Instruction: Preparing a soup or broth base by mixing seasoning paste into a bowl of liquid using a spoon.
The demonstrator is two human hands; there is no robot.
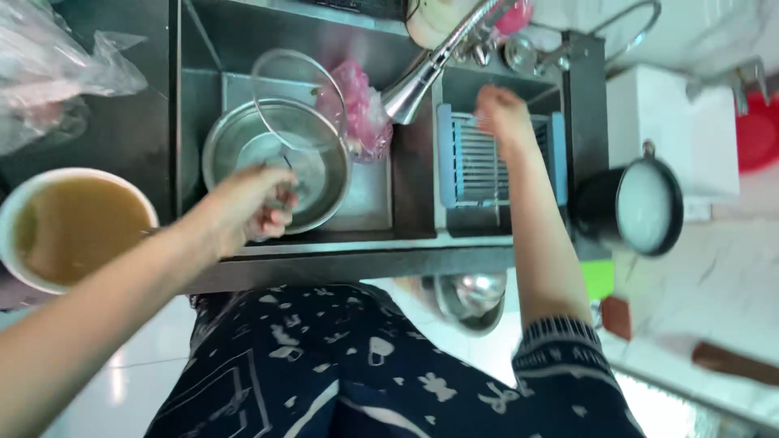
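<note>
The left hand grasps something small over the steel bowl in the sink; the right hand reaches to the blue rack, grip unclear; the faucet hangs between them; a broth bowl stands at left.

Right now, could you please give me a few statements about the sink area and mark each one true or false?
1. The left hand is at the metal bowl in the sink. True.
2. The right hand rests on the black pot. False: it reaches over the blue rack, apart from the pot.
3. The white bowl at the left holds brownish liquid. True.
4. The faucet head hangs over the white bowl. False: it points down over the sink, beside a pink bag.
5. A glass lid leans behind the metal bowl. True.
</note>
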